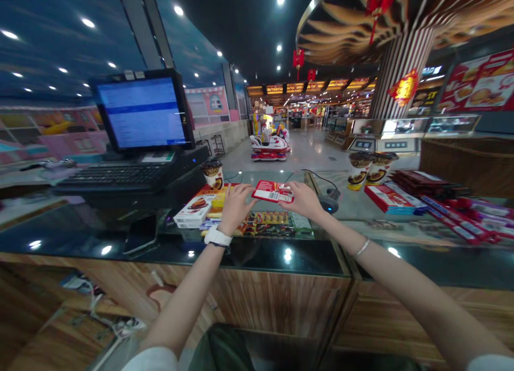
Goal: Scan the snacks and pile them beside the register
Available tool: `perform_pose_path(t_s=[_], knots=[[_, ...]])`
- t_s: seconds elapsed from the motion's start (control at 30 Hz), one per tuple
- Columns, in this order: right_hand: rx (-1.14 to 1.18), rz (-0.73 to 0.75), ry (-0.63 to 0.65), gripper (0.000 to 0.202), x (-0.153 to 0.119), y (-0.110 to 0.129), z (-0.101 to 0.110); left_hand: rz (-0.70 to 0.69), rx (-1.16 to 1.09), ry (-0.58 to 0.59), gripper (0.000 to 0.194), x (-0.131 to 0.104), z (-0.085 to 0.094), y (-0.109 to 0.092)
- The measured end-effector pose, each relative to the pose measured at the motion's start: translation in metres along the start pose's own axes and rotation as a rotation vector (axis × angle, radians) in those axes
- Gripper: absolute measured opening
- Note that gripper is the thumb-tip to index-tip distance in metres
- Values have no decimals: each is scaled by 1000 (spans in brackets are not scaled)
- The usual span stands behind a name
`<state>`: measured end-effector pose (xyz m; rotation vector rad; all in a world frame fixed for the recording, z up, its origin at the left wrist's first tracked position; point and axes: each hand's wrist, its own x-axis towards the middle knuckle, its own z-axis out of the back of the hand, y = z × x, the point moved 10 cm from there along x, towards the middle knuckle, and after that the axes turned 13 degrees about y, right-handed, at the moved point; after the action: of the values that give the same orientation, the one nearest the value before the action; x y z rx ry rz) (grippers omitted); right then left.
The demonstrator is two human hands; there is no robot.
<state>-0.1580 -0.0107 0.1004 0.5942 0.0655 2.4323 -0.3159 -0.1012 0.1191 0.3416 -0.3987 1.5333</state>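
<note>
A flat red pack (267, 191) with a white label and a barcode is held above the glass counter. My right hand (303, 199) pinches its right end between thumb and fingers. At the left edge of the pack is my left hand (236, 202), its thumb and fingertips closed against that edge. Beneath and beside the left hand lie a white box (195, 210) with a food picture and a yellow pack (219, 201). Rows of small wrapped sweets (269, 224) show below the pack, under the glass.
On the left stand a monitor (142, 114) and a keyboard (108, 177), with a phone (140, 234) nearer me. A lidded cup (212, 174) is behind the boxes. At right are a black cabled device (330, 201), two cups (358, 170), red-and-blue boxes (391, 198) and chocolate bars (452, 216).
</note>
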Motion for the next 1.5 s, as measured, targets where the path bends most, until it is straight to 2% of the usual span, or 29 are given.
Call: perform_pose_path(t_s=[0.17, 0.3, 0.43, 0.57, 0.73, 0.9, 1.07, 1.13, 1.23, 1.3, 1.37, 1.5], knots=[[-58, -158, 104, 53, 21, 15, -27, 124, 46, 17, 23, 4, -1, 28], [-85, -196, 153, 51, 33, 22, -49, 174, 71, 37, 28, -1, -13, 42], [-71, -208, 177, 49, 43, 23, -65, 273, 109, 44, 33, -10, -19, 55], [-37, -174, 262, 50, 54, 20, -86, 310, 116, 103, 37, -14, -24, 56], [-7, -123, 395, 49, 57, 8, -115, 322, 125, 114, 37, -17, -24, 53], [22, 54, 403, 47, 54, 10, -117, 323, 103, 129, 38, -17, -27, 54], [-33, 7, 454, 50, 49, 6, -112, 334, 78, 156, 43, -17, -31, 58], [-27, 45, 457, 43, 50, 12, -111, 332, 74, 158, 44, -17, -30, 58], [22, 189, 439, 26, 52, 31, -114, 333, 70, 163, 45, -17, -30, 57], [68, 257, 406, 23, 52, 42, -114, 338, 69, 168, 45, -18, -30, 57], [102, 264, 378, 25, 52, 48, -115, 342, 71, 170, 45, -18, -29, 57], [103, 159, 376, 32, 53, 55, -122, 335, 74, 166, 45, -19, -30, 57]])
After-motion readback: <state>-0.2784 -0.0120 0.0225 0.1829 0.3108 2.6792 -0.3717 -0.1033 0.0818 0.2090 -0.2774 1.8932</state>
